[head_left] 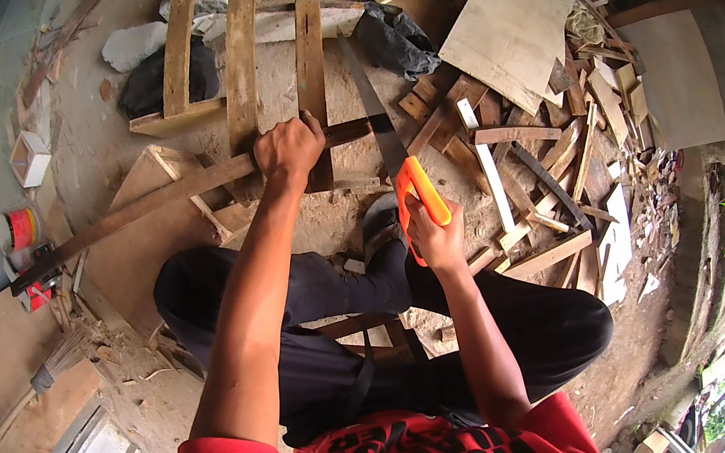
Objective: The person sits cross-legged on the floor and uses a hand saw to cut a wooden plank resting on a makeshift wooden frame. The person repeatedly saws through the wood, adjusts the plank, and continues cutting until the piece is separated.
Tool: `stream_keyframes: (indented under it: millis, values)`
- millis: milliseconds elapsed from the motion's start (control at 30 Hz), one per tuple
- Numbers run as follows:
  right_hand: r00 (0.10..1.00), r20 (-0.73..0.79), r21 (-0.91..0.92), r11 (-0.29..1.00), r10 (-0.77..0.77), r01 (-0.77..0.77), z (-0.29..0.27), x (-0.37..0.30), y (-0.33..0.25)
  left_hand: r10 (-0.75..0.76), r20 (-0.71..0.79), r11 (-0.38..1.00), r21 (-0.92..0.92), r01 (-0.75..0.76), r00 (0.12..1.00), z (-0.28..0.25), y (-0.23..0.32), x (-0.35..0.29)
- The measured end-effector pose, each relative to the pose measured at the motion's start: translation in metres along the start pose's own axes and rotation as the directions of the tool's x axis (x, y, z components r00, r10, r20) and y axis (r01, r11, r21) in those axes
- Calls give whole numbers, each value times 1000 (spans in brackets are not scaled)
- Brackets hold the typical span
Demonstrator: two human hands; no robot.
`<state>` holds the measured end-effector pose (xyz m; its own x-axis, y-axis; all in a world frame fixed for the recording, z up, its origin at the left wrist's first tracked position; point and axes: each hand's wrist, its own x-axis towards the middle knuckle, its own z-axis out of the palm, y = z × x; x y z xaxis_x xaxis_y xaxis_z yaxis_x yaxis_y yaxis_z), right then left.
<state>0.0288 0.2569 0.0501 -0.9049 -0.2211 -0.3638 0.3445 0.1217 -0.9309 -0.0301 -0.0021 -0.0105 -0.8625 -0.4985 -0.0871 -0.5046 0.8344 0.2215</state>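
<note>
A long dark wooden strip (159, 200) runs from the left toward the middle, lying across pale wooden planks (240, 66). My left hand (290, 151) is closed around it near its right end, where it crosses the planks. In my right hand (437, 232) is a handsaw, gripped by its orange handle (422, 193). Its long metal blade (374, 106) points away from me and crosses the strip's right end, to the right of my left hand. Whether the teeth have cut into the wood cannot be made out.
A heap of wood offcuts (523, 163) covers the right, with a pale board (509, 23) leaning there. Black plastic bags (398, 41) lie beyond the planks. Red-labelled cans (20, 229) and a brush (61, 360) are at left. My shoe (379, 224) rests close to the saw.
</note>
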Motion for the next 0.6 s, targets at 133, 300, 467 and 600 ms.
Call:
stream_keyframes:
  millis: [133, 300, 467, 600]
  values:
    - [1000, 0, 77, 997, -5, 5, 6, -3, 12, 26, -39, 999, -25, -27, 999, -1, 0, 0]
    - [1000, -22, 159, 987, -14, 17, 14, -10, 10, 36, 23, 999, -15, -36, 999, -6, -6, -3]
    - [994, -40, 38, 994, -105, 107, 30, -23, 23, 72, 60, 997, 37, -75, 996, -13, -21, -10]
    - [991, -33, -13, 991, -131, 131, 53, -40, 28, 111, 36, 990, 87, -114, 993, -10, -42, -12]
